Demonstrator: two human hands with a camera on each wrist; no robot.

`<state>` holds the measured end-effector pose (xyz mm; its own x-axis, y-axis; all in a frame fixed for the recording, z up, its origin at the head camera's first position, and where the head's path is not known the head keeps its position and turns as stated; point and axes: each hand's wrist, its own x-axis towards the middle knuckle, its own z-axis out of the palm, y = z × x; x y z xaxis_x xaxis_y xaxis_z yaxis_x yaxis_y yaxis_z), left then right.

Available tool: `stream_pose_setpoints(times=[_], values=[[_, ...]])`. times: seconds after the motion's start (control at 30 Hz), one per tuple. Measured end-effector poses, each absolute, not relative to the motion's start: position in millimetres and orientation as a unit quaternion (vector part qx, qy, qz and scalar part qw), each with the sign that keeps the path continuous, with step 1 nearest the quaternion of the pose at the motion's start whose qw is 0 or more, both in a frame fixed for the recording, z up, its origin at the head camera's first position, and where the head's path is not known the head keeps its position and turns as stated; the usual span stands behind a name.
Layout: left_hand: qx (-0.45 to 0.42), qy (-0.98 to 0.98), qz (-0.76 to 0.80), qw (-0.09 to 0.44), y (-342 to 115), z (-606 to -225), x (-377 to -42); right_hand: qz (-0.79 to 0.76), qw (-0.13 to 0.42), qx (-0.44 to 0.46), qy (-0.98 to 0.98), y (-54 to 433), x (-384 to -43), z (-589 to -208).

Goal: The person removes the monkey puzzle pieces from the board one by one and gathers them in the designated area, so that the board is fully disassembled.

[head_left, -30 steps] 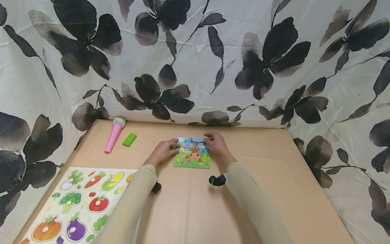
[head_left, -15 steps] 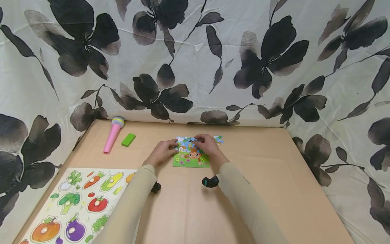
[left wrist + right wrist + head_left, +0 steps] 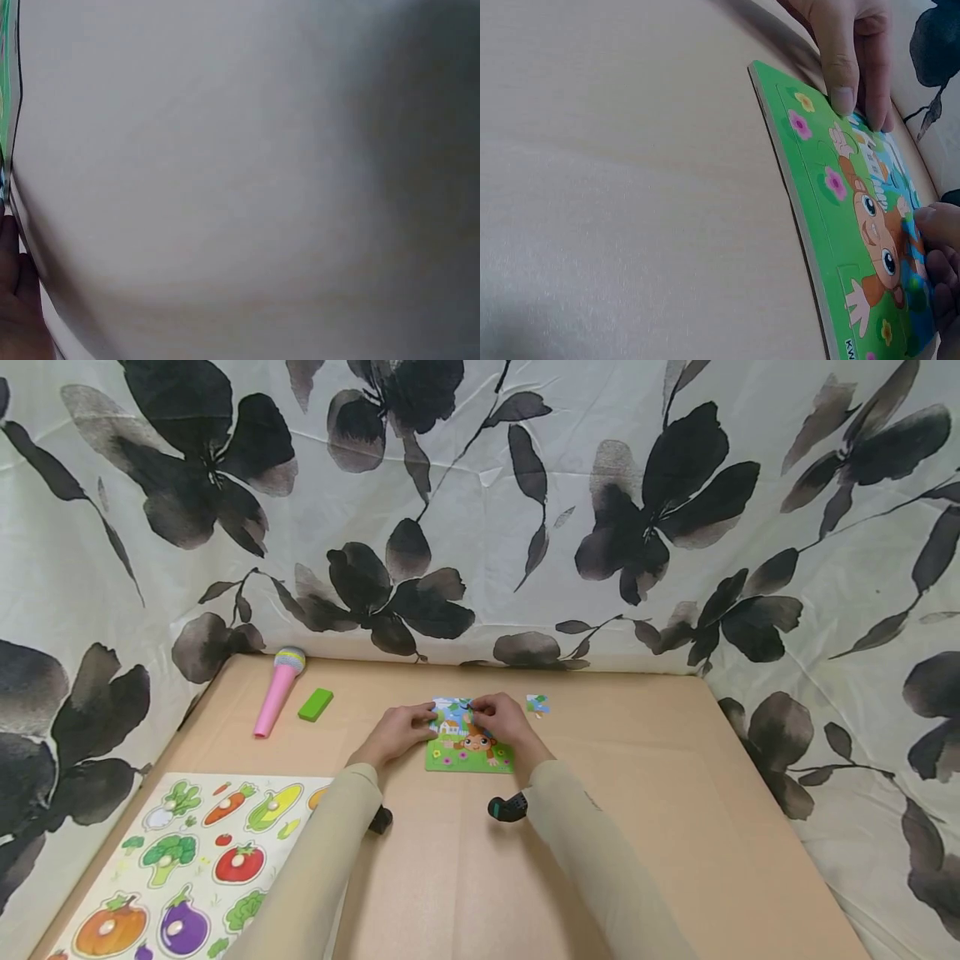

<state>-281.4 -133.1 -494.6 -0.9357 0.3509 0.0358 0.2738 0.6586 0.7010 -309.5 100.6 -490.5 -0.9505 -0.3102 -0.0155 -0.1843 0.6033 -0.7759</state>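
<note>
A square jigsaw puzzle [image 3: 457,760] with an upside-down monkey on green and blue lies flat on the table. My left hand [image 3: 397,733] rests thumb and fingertips on its left edge, also seen as the far hand [image 3: 847,56] in the right wrist view. Over the puzzle's upper middle, my right hand [image 3: 506,722] has its thumb and curled fingers pinched together at a puzzle piece, which the fingers mostly hide. A loose blue puzzle piece [image 3: 537,703] lies beyond the puzzle's right edge. In the left wrist view only part of the left hand [image 3: 19,300] shows.
A pink toy microphone [image 3: 277,693] and a green block [image 3: 315,704] lie at the back left. A white vegetable peg board [image 3: 202,810] fills the front left of the table [image 3: 637,760]. A floral cloth [image 3: 525,610] hangs along the back and sides.
My right hand has moved left from the puzzle's right edge to its upper middle, leaving the loose puzzle piece in sight. My left hand has stayed at the left edge.
</note>
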Motion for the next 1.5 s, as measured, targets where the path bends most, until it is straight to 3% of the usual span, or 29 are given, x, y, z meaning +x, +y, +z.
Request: stream_pose_setpoints(times=[0.57, 1.03, 1.5], values=[[0.176, 0.909, 0.375, 0.049, -132, -492, -279, -0.293, 0.091, -0.108, 0.946, 80, -303, -485], [0.173, 0.909, 0.375, 0.057, -133, -490, -280, -0.276, 0.133, -0.098, 0.947, 76, -306, -478], [0.171, 0.910, 0.372, 0.063, -133, -491, -282, -0.265, 0.140, -0.096, 0.949, 74, -307, -475]])
